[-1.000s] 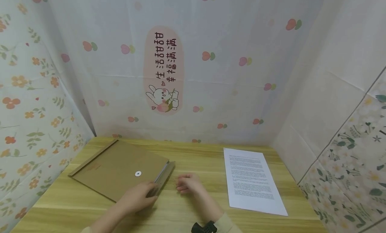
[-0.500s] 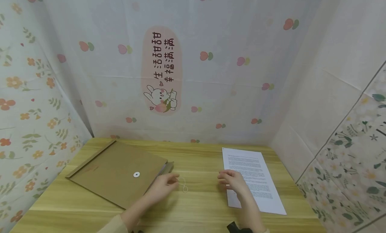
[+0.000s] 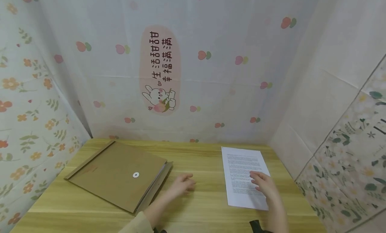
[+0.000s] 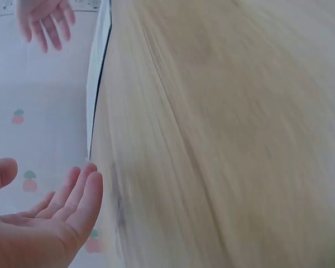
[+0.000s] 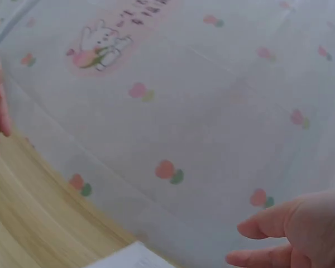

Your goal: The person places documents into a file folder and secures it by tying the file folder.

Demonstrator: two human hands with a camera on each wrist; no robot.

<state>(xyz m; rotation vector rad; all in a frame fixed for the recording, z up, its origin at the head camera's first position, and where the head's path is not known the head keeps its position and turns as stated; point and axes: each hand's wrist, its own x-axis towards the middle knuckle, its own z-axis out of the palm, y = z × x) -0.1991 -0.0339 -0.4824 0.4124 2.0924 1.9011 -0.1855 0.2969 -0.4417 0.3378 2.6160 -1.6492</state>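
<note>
A brown paper document folder (image 3: 111,177) lies at the left of the table, its flap (image 3: 155,187) standing out along the right side and a white round button (image 3: 136,175) on its face. My left hand (image 3: 181,185) hovers just right of that flap, fingers loosely bent and holding nothing. Over the right part of a printed paper sheet (image 3: 238,166) is my right hand (image 3: 265,186), its fingers relaxed and bare. The right wrist view has the thumb and fingers of this right hand (image 5: 301,234) spread apart, above a corner of the paper (image 5: 135,258).
The wooden table (image 3: 199,213) meets a white curtain (image 3: 211,89) with a peach print at the back. Floral cloth (image 3: 36,126) hangs on the left, another patterned sheet (image 3: 356,159) on the right.
My left hand has left the folder's flap and moved right; a thin string beside it half a second ago is out of sight. My right hand has travelled right, from mid-table to over the paper.
</note>
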